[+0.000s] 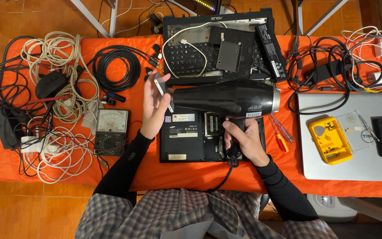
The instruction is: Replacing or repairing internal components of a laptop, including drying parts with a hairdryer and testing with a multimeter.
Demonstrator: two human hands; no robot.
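- Here the right hand is wrapped tight around the handle of a black hair dryer, which hangs level over the counter, its wide end pointing to 9 o'clock and its silver-ringed end to 3 o'clock
- The left hand pinches a thin, flat grey plate between thumb and fingertips, right at the wide end of the dryer, touching or nearly so; I cannot tell which
- To do this well, I judge, keep the plate square to the opening and the dryer steady, with the cord hanging slack at 6 o'clock so it does not tug
- Beneath the dryer lies an open black laptop base, underside up
- At 12 o'clock lies a second stripped laptop, with a white cable looped on its keys
- At 3 o'clock sit one closed silver laptop and one yellow tool case on top of it
- Two screwdrivers lie just right of the laptop base
- At 9 o'clock there is one analogue meter, one black cable coil and a tangle of white cables, too many to count
- Counted: one dryer, three laptops, two screwdrivers, one meter
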